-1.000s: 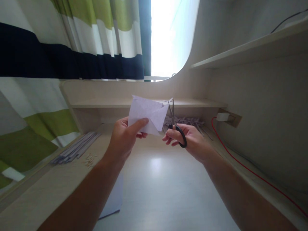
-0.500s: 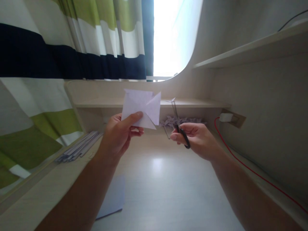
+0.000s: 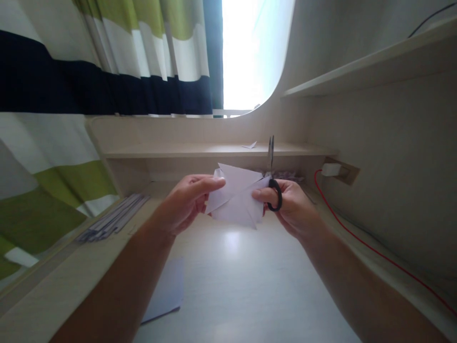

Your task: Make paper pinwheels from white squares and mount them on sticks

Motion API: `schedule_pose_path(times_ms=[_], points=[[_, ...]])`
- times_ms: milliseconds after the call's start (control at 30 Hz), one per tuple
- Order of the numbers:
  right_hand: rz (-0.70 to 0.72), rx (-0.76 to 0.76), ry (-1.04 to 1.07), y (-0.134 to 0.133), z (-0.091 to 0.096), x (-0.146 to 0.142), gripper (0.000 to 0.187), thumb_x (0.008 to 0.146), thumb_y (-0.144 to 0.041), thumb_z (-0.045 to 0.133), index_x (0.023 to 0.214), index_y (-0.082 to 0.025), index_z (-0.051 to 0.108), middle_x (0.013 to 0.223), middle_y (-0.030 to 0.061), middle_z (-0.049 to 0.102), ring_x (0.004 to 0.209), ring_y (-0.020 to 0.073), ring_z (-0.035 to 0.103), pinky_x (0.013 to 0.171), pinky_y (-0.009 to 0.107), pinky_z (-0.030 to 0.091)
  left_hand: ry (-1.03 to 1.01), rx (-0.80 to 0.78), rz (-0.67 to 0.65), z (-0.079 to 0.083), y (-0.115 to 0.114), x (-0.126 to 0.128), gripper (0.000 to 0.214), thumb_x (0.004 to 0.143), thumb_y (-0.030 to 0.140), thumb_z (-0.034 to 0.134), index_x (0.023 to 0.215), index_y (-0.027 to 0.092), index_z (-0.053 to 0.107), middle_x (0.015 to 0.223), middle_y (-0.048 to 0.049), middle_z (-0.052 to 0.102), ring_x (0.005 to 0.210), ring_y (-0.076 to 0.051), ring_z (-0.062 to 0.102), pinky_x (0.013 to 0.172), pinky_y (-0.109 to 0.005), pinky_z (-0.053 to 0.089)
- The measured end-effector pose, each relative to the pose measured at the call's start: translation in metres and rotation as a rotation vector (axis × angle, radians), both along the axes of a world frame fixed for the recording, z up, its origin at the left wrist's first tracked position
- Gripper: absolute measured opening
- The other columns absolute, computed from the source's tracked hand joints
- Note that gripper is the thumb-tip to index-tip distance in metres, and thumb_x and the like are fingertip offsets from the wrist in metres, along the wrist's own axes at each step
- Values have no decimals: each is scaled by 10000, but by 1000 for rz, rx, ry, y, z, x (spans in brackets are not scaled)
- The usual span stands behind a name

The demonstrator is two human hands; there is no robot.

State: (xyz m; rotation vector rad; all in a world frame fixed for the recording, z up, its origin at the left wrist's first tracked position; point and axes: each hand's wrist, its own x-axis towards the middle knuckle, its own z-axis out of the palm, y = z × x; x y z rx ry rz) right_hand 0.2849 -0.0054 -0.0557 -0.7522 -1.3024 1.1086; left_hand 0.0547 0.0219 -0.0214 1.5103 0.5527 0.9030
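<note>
Left hand [image 3: 189,200]: closed on slit paper [image 3: 237,193]
Right hand [image 3: 288,202]: pinching paper, scissors [image 3: 274,183] too (pointing upward)
Strips [image 3: 114,218]: near surface's [image 3: 271,281] left edge

Cut paper [image 3: 235,197]: between left grip [image 3: 190,199] and right grip [image 3: 291,200], above the tabletop [image 3: 257,290]
Scissors [image 3: 273,183]: in the right grip
Paper strips [image 3: 116,216]: on the tabletop, left of the left grip
Paper sheet [image 3: 168,286]: on the tabletop, nearer the wearer than the left grip
Paper scrap [image 3: 250,145]: on the shelf [image 3: 171,151] beyond both grips
Plug [image 3: 331,169]: right of the right grip
</note>
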Motion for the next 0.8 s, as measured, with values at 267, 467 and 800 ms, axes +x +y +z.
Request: schedule_pose_path(times_ms=[267,467,800], points=[[45,-104,-3,1,-1,-4,260,652,-336,954,663,-147,776,595,-4,661,500,86,564,469,194,471,37,-171,51,-9,3,12,293,631,351,935,782,120,833,744,-100,773,576,-152,686,503,-202,531],[70,-87,-75,1,-2,-1,320,714,-416,932,685,-147,760,620,12,683,518,97,601,508,203,487,44,-156,68,-7,4,10,249,635,309,923,762,117,826,718,-88,760,577,-148,682,501,-193,539],[208,-84,-664,-8,22,31,274,827,-413,852,792,-156,764,721,11,694,672,119,594,595,222,418,-175,-26,301,6,9,-11,247,707,279,848,823,78,765,685,-54,679,512,-125,593,412,-205,538]])
